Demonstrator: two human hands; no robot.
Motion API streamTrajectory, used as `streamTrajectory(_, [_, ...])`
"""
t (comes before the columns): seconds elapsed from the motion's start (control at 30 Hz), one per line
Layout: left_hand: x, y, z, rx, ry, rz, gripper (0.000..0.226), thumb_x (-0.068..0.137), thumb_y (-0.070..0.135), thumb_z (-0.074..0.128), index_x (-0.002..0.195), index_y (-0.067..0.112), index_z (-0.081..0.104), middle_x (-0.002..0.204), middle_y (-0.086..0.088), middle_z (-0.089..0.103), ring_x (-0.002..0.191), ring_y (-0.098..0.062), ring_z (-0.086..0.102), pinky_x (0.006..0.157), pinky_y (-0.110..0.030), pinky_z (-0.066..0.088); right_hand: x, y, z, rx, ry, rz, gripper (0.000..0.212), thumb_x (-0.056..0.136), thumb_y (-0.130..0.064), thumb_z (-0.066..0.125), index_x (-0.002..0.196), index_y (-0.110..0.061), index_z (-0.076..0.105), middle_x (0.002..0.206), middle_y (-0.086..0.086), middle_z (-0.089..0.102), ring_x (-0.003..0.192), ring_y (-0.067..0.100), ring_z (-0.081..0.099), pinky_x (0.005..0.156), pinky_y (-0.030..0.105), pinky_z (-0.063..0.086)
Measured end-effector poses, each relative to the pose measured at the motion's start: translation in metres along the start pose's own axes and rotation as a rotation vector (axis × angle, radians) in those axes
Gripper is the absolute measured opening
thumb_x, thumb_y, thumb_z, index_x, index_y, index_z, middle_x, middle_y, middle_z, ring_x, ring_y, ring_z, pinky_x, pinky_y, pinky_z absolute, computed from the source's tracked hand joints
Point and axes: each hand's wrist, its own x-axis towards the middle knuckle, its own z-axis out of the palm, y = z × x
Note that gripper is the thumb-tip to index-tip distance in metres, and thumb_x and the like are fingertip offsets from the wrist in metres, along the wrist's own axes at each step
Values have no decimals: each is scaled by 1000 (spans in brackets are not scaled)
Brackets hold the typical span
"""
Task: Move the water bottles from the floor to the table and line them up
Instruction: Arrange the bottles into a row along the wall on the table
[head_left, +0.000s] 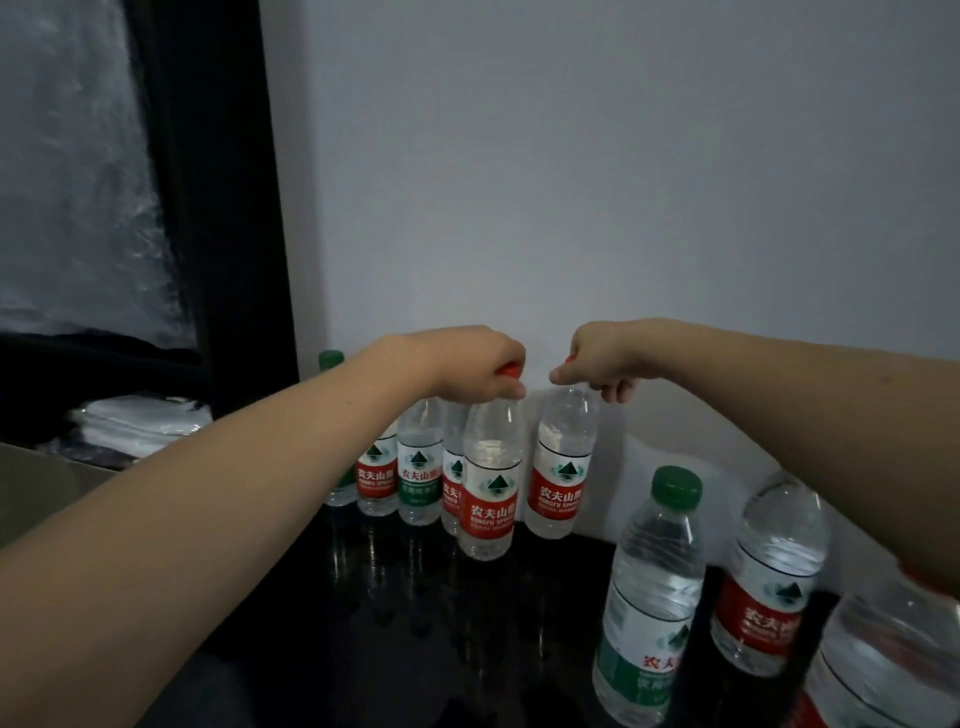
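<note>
Wall (623, 182): pale grey, fills the top and right of the view, directly behind the table.

Dark frame (218, 208): upright, left of the wall. A plastic-covered panel (67, 166) lies left of it; white folded stuff in plastic (140, 423) sits at its foot.

Table (415, 623): black, glossy, bottle reflections on the top. Far edge meets the wall.

Near bottles, right end of table: green-cap bottle (649, 597) upright with a green label. Just right of it a red-label bottle (769, 582), cap hidden behind the right forearm. A third bottle (893, 665) is cut off at the lower right corner, blurred.

Back row (410, 462): several bottles upright by the wall at the table's far left, red and green labels mixed, touching or nearly so. One green cap (331, 358) shows above the left forearm. Exact count unclear behind the arm.

Left bottle (491, 483): red label, at the right end of the row and slightly forward of it. Whether its base touches the table I cannot tell.

Right bottle (561, 467): red label, tilted a little, just right of the left bottle, a gap between them. Base close to the table top; contact unclear.

Left hand (478, 364): fingers curled over the left bottle's red cap, gripping from above.

Right hand (602, 358): fingers pinched round the right bottle's cap and neck, a sliver of red showing.
</note>
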Motion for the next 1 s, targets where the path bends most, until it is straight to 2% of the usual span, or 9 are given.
streamTrajectory(0.2, [40,17,27,58,-66,24,27,98,45,54,103,18,57,94,0,61,86,-22,59,77,-39,50,7,18,17,-67,-21,-23,46,93,-44,60,99,2,59,73,13,63,55,23,63,56,32,57])
streamTrajectory(0.3, [48,12,42,30,-34,21,28,98,44,54,106,18,55,99,-4,62,90,-25,58,81,-41,48,10,28,20,-90,-27,-23,45,93,-43,61,97,3,60,69,12,62,51,22,62,56,32,58])
streamTrajectory(0.43, [56,4,54,65,74,20,27,97,46,52,108,22,46,98,0,64,89,-24,57,88,-38,26,15,39,23,-56,-6,-25,41,93,-40,62,94,1,59,70,13,63,47,18,62,51,30,56])
streamTrajectory(0.53, [61,1,58,88,95,2,29,96,46,52,106,22,39,87,5,58,83,-23,54,85,-39,20,16,44,23,7,8,-31,40,93,-38,63,98,2,58,74,15,65,47,19,64,48,29,56])
streamTrajectory(0.67, [62,-7,57,69,48,-8,29,97,45,50,102,24,32,85,4,59,77,-17,47,91,-41,25,17,41,26,50,14,-66,37,93,-34,62,98,2,58,73,15,64,49,20,64,49,31,57])
streamTrajectory(0.8, [62,-9,55,30,-27,-57,28,97,43,51,105,26,31,99,-3,63,93,-25,49,101,-50,36,20,35,30,51,8,-98,34,92,-34,64,95,-1,59,78,17,67,54,22,67,49,30,57])
streamTrajectory(1.0, [57,1,51,75,-24,-42,20,99,37,50,102,25,34,100,2,64,90,-23,53,102,-46,32,17,33,37,36,31,-121,36,91,-40,64,100,-5,60,84,18,71,68,27,72,57,33,59])
